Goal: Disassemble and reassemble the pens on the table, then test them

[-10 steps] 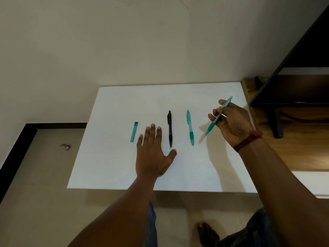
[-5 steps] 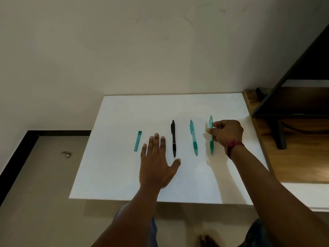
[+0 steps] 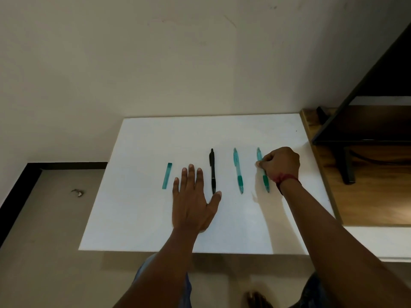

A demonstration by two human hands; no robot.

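R hand (image 3: 280, 166) pinches translucent teal pen (image 3: 265, 181) w/ darker grip; L hand (image 3: 193, 202) spread flat.

Left hand (image 3: 193, 201) flat, fingers (image 3: 191, 174) spread; right hand (image 3: 280, 165) curled, pinching.

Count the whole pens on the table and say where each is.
3. The black pen lies beside the left hand; the middle teal pen lies free to its right; the rightmost teal pen is pinched by the right hand. None seems hidden.

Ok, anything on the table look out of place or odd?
Only the short teal piece left of the left hand: clearly shorter than the black pen, maybe a loose part. Nothing else stands out.
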